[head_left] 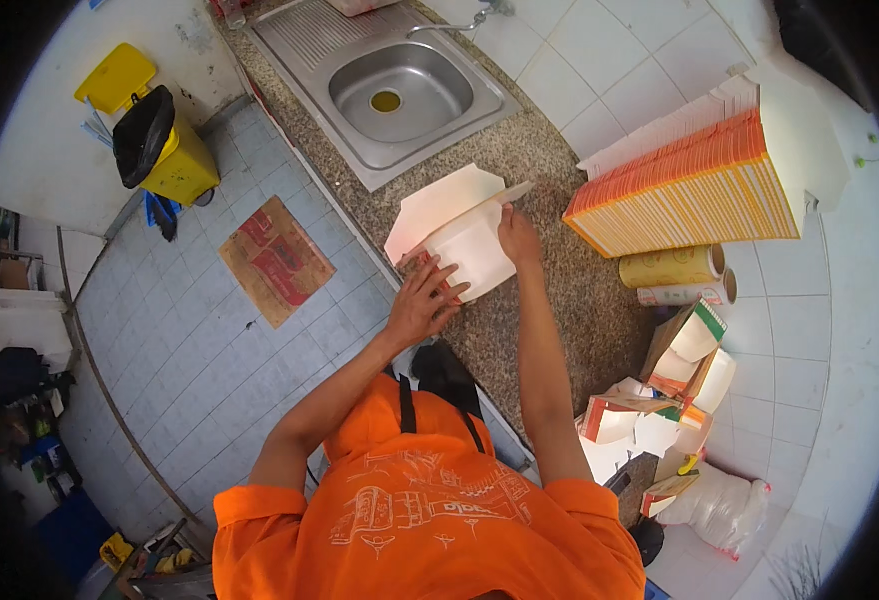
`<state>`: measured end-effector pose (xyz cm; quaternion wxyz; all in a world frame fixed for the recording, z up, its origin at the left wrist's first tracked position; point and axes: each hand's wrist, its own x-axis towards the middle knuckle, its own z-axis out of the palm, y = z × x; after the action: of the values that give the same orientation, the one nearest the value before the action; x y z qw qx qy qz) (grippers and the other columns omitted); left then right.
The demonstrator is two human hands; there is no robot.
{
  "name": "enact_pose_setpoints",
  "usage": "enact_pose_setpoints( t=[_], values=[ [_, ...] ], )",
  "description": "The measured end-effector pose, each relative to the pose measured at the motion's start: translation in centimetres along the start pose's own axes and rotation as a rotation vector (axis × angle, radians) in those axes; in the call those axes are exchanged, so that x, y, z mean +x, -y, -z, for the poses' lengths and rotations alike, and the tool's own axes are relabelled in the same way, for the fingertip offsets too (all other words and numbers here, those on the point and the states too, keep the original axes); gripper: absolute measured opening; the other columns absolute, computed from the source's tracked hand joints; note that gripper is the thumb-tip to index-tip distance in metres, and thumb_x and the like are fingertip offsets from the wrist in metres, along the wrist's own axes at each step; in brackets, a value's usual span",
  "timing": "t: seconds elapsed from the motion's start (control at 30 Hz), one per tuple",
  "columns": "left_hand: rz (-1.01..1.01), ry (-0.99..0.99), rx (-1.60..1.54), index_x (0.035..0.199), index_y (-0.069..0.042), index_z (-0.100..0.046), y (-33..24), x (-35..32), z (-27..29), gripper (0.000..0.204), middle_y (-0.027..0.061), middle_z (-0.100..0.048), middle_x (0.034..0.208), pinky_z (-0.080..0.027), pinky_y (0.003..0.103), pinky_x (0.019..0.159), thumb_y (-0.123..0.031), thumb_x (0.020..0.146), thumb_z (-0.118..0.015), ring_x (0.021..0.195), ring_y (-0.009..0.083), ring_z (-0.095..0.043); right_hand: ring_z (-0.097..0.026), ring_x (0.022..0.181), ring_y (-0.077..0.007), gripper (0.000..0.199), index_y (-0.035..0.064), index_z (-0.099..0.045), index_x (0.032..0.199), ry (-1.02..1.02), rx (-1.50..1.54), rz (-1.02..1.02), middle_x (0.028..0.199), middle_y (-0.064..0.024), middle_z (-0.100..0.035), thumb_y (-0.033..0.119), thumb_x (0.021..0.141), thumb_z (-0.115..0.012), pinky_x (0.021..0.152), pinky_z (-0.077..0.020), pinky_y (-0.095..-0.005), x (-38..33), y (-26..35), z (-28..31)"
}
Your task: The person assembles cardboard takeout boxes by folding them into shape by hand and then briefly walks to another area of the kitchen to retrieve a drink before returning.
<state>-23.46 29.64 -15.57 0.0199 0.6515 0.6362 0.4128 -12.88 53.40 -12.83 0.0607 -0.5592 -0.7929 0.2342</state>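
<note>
In the head view, we press our left hand (pixel 421 300) open and flat on the near side of a white paper box (pixel 464 240) on the granite counter (pixel 549 310). Our right hand (pixel 517 235) pinches its right flap. We judge the flap could crease crookedly if the left palm slips.

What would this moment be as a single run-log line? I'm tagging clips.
left hand: pressing carton's lower edge | right hand: holding upper flap | white paper carton: half-folded on granite counter | flat carton stack: right
</note>
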Motion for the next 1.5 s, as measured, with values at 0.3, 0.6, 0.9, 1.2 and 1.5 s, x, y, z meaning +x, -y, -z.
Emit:
enact_pose_setpoints(
  t=[0.3, 0.6, 0.9, 1.2, 1.5],
  values=[
    [-0.034, 0.044, -0.009, 0.116, -0.022, -0.070, -0.3, -0.3, -1.1, 0.041, 0.0078, -0.055, 0.136, -0.034, 0.059, 0.112, -0.019, 0.077, -0.082, 0.137, 0.0380, -0.041, -0.060, 0.107, -0.0385, 0.026, 0.0030, -0.064, 0.112, -0.629, 0.497, 0.219, 0.111, -0.0203, -0.064, 0.023, 0.100, -0.050, 0.091, -0.0462, -0.0453, -8.2, -2.5, 1.5],
    [-0.186, -0.007, 0.033, 0.122, -0.020, -0.066, 1.2, -0.5, -1.8, 0.045, 0.0083, -0.054, 0.138, -0.031, 0.060, 0.113, -0.016, 0.080, -0.081, 0.140, 0.0397, -0.037, -0.047, 0.121, -0.0352, 0.041, 0.0018, -0.051, 0.129, -1.280, 0.063, -0.430, 0.122, -0.0168, -0.053, 0.014, 0.090, -0.051, 0.108, -0.0305, -0.0482, -33.9, -20.9, 4.6],
    [-0.145, 0.040, 0.050, 0.129, -0.021, -0.063, -0.4, -0.5, -0.2, 0.043, 0.0083, -0.049, 0.144, -0.028, 0.059, 0.114, -0.022, 0.087, -0.074, 0.144, 0.0374, -0.032, -0.056, 0.121, -0.0348, 0.050, 0.0032, -0.055, 0.129, -0.936, -0.198, -0.463, 0.119, -0.0185, -0.065, 0.027, 0.087, -0.065, 0.107, -0.0353, -0.0503, -34.3, -19.9, 4.5],
    [-0.125, 0.114, -0.148, 0.110, -0.011, -0.071, -1.7, 0.7, 1.0, 0.031, 0.0103, -0.060, 0.122, -0.041, 0.052, 0.108, -0.010, 0.079, -0.077, 0.132, 0.0383, -0.046, -0.060, 0.112, -0.0469, 0.061, -0.0072, -0.051, 0.124, -0.490, 0.101, -0.749, 0.122, -0.0291, -0.062, 0.040, 0.088, -0.067, 0.094, -0.0476, -0.0490, -30.8, -29.8, -3.6],
    [-0.114, 0.095, -0.247, 0.097, -0.007, -0.072, 0.3, 0.7, 2.6, 0.019, 0.0087, -0.062, 0.103, -0.049, 0.046, 0.101, -0.005, 0.079, -0.076, 0.124, 0.0373, -0.055, -0.067, 0.104, -0.0377, 0.036, -0.0003, -0.066, 0.116, -0.282, 0.384, -0.042, 0.111, -0.0228, -0.069, 0.022, 0.089, -0.068, 0.088, -0.0509, -0.0450, -20.3, -14.1, 3.6]
  ],
)
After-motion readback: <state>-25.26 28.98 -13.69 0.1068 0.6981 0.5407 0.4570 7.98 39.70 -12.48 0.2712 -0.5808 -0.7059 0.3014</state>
